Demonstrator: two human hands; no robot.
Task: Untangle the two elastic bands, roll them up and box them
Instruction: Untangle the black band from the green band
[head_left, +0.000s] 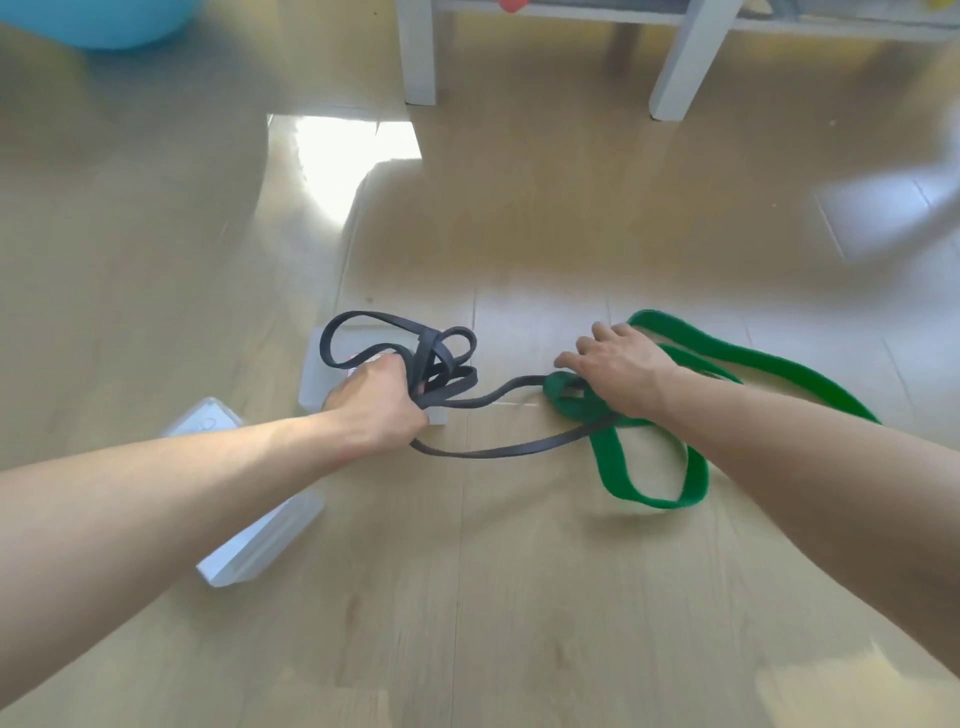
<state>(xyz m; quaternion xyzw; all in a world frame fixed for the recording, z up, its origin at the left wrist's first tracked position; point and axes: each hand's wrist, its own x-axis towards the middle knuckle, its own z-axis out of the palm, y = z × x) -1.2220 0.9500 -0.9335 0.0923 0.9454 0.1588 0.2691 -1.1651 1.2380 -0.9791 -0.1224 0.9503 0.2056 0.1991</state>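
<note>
Head view showed the left hand (376, 402) fisted around the bunched black band (441, 364) above the clear box (317, 379), while the right hand (621, 371), fingers (587, 345) spread, pinned the green band (691, 467) to the floor (519, 597), likely so the crossing could be pulled free.

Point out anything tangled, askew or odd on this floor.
The narrow black elastic band is bunched in messy loops in the left hand, and one strand runs into the wide green elastic band under the right hand. They look still linked there.
</note>
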